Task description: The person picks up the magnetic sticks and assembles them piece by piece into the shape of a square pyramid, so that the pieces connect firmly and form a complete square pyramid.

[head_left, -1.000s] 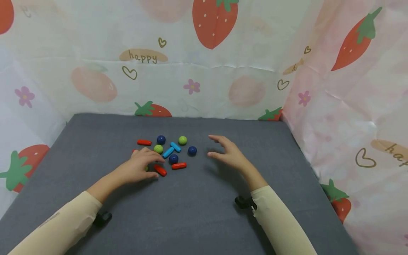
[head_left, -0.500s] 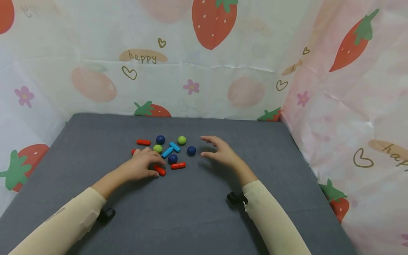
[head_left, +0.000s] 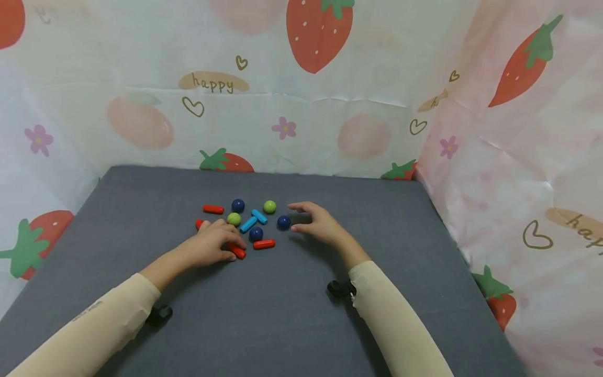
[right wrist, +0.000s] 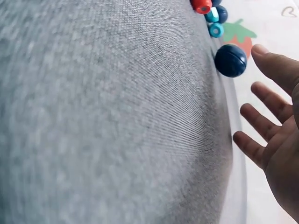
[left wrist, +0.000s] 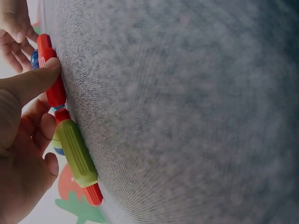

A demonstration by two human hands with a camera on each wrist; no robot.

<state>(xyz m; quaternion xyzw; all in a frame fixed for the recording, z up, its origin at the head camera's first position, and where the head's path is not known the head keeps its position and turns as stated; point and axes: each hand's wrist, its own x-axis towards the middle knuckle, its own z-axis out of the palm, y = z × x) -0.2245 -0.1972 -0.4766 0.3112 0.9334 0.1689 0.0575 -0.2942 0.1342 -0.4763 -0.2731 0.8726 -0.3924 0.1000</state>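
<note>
Several elongated beads and round ones lie in a loose group on the grey cloth. My left hand (head_left: pixel 210 244) pinches a red elongated bead (head_left: pixel 236 251) at the near left of the group; in the left wrist view the thumb presses on that bead's side. Below it there, beside my curled fingers, lies a green ribbed piece (left wrist: pixel 78 151) with red ends; the left hand hides it in the head view. At the group's right side my right hand (head_left: pixel 317 224) hovers with fingers spread, its thumb tip close beside a dark blue ball (head_left: pixel 283 222).
Between the hands lie another dark blue ball (head_left: pixel 256 234), a red bead (head_left: pixel 264 244) and a light blue bead (head_left: pixel 248 225). Farther back are green balls, one at the right (head_left: pixel 270 207), and a red bead (head_left: pixel 213 209). A printed curtain (head_left: pixel 311 104) stands behind the table.
My right hand has moved left, up to the dark blue ball. My left hand has shifted slightly right, its fingertips closing on the red bead. The other pieces lie as before.
</note>
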